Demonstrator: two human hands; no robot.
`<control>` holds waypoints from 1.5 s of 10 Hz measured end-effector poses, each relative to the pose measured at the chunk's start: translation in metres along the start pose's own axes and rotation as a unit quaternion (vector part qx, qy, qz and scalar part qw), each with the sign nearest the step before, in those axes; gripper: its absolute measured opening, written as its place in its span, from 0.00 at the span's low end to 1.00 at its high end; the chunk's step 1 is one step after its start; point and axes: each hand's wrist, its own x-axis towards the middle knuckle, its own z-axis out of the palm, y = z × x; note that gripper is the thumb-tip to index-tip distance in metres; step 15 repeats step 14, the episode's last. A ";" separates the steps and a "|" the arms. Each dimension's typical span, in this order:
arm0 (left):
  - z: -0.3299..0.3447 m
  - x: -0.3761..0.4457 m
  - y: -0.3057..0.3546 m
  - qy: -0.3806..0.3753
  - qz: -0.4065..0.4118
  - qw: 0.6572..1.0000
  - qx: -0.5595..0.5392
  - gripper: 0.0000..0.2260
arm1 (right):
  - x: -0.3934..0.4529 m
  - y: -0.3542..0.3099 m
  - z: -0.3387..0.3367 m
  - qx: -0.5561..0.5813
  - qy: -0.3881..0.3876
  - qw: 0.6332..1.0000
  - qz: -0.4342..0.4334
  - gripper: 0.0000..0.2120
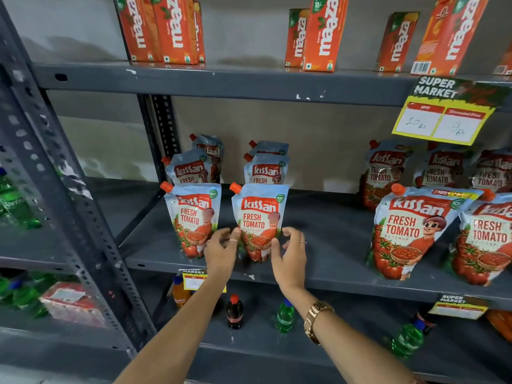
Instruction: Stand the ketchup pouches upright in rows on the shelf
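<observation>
Flanking front pouch (259, 220) near shelf (327, 261) edge: both hands, loose.

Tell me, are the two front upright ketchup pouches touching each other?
Apart. The head view shows dark shelf between the left front pouch and the right front pouch.

orange maaza cartons (322, 34) stand above a yellow price tag (443, 121); bottles (235, 311) stand below.
</observation>
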 end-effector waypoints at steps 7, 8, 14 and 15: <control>-0.095 0.052 -0.022 0.054 -0.056 0.997 0.021 0.28 | -0.003 -0.065 0.099 0.027 -0.230 0.971 0.062 0.23; -0.100 0.056 -0.021 0.041 -0.048 0.998 0.015 0.20 | -0.002 -0.070 0.112 0.026 -0.230 0.969 0.083 0.19; -0.125 0.083 -0.030 0.058 -0.053 0.996 -0.045 0.15 | 0.009 -0.074 0.159 0.046 -0.282 0.956 0.060 0.17; -0.125 0.083 -0.030 0.058 -0.053 0.996 -0.045 0.15 | 0.009 -0.074 0.159 0.046 -0.282 0.956 0.060 0.17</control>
